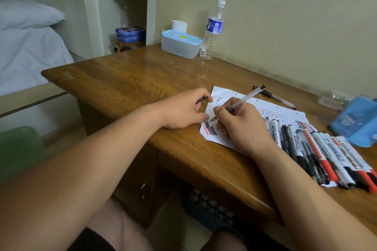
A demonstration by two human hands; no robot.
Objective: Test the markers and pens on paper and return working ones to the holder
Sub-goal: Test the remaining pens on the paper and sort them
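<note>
Right hand (pixel 242 126): clear plastic ballpoint pen (pixel 244 99) is gripped, tip at white paper (pixel 226 93), barrel slanted far-right toward blue fabric holder (pixel 355 122); black cap (pixel 202 99) is pinched by left hand (pixel 183 110).

"WHITEBOARD MARKER" in black capitals, lengthwise along white barrel of leftmost marker (pixel 275 134) in row on counter (pixel 126 79). Neighbouring markers (pixel 334 157) carry bold black and red logos, too skewed to read. Bottle (pixel 214 26) has blue label, print too small. Yellow sticker (pixel 182 36) on box lid illegible. Paper (pixel 222 96): printed lines unreadable
</note>
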